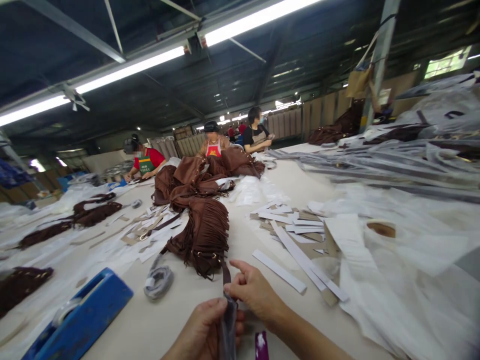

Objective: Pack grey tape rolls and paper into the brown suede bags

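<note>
A brown fringed bag [204, 227] lies on the table in front of me, with gold rings along its near edge. From it a dark brown strap [226, 274] runs toward me, its lower part inside a translucent grey wrap [227, 327]. My left hand [204, 325] is closed round the wrapped strap, thumb on top. Just above it, my right hand [253, 290] pinches the strap where the wrap begins, index finger stretched out. A second strap, coiled in grey wrap [159, 282], lies left of the bag.
A blue tape dispenser [80, 317] stands at the left. Paper strips [296, 250] and a roll of white sheeting [380, 229] lie to the right. More brown bags [187, 175] are heaped behind. Several people work farther back, one in a green apron [146, 164]. A purple item [261, 345] is near me.
</note>
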Action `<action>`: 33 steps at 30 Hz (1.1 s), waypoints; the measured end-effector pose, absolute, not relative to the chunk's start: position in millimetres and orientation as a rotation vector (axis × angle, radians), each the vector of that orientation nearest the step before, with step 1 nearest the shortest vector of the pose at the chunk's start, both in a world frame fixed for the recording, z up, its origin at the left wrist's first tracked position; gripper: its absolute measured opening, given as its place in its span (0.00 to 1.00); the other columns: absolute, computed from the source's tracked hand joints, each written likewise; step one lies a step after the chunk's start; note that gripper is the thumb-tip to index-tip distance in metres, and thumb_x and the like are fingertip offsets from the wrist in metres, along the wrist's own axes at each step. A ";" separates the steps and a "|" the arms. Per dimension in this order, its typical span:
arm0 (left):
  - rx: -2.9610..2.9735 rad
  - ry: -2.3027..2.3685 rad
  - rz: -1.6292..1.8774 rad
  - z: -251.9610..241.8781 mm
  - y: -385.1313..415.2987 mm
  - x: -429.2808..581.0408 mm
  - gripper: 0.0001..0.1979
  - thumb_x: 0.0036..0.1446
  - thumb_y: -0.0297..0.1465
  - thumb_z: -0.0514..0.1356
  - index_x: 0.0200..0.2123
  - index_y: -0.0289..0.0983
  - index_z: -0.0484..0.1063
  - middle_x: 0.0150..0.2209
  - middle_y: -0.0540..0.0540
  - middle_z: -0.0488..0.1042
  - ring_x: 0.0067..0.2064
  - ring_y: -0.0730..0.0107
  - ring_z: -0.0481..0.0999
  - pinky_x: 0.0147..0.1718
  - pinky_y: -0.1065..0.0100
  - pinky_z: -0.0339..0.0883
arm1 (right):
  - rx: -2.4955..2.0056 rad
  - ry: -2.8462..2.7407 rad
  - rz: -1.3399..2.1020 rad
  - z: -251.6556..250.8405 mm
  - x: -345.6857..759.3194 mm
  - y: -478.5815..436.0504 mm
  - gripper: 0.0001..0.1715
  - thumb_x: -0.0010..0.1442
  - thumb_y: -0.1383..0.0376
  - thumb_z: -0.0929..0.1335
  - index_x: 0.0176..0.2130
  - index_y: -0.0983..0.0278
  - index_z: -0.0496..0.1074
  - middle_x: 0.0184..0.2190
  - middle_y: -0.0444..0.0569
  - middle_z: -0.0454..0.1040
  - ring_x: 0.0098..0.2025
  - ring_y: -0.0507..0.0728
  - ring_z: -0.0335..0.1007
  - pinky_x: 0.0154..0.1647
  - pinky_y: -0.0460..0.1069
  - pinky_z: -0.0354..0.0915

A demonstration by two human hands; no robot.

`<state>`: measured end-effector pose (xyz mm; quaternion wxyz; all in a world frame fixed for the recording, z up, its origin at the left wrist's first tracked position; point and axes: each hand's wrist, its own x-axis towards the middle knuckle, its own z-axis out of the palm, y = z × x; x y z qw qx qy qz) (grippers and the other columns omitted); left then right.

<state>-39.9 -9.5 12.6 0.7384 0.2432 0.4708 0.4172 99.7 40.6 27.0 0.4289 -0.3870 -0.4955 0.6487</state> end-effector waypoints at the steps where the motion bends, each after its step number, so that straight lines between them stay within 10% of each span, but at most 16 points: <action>1: 0.538 1.044 0.922 14.3 -9.2 -39.0 0.21 0.41 0.37 0.72 0.35 0.31 0.72 0.31 0.40 0.78 0.28 0.67 0.76 0.28 0.68 0.70 | -0.977 -1.238 1.620 27.9 101.7 41.0 0.37 0.45 0.69 0.68 0.55 0.70 0.61 0.17 0.34 0.66 0.23 0.50 0.64 0.26 0.46 0.59; 8: 0.435 0.861 0.937 35.2 -1.3 -52.4 0.13 0.48 0.30 0.69 0.30 0.36 0.66 0.18 0.57 0.63 0.14 0.87 0.56 0.13 0.82 0.44 | -1.004 -1.270 1.590 33.6 118.3 43.3 0.03 0.52 0.66 0.63 0.29 0.64 0.66 0.22 0.43 0.73 0.23 0.50 0.65 0.22 0.44 0.56; 18: 0.617 0.955 0.839 35.6 -2.1 -61.9 0.07 0.55 0.30 0.63 0.35 0.32 0.69 0.21 0.54 0.67 0.13 0.89 0.49 0.12 0.81 0.43 | -0.735 -1.364 1.462 19.1 91.7 23.3 0.08 0.45 0.72 0.64 0.30 0.64 0.71 0.18 0.37 0.66 0.20 0.48 0.61 0.22 0.44 0.58; 26: 1.059 1.148 0.931 24.8 -6.9 -51.9 0.39 0.57 0.48 0.58 0.63 0.36 0.46 0.20 0.47 0.73 0.13 0.77 0.61 0.13 0.78 0.48 | -0.668 -1.278 1.646 17.5 89.9 20.5 0.06 0.42 0.71 0.63 0.26 0.62 0.65 0.13 0.35 0.64 0.15 0.49 0.63 0.16 0.43 0.53; 33: 1.507 1.418 0.787 30.3 -7.9 -60.3 0.43 0.53 0.44 0.56 0.65 0.31 0.41 0.26 0.48 0.72 0.19 0.72 0.66 0.19 0.72 0.57 | -0.954 -1.214 1.794 17.8 98.9 25.6 0.04 0.50 0.71 0.63 0.26 0.63 0.63 0.16 0.39 0.66 0.18 0.49 0.64 0.19 0.43 0.58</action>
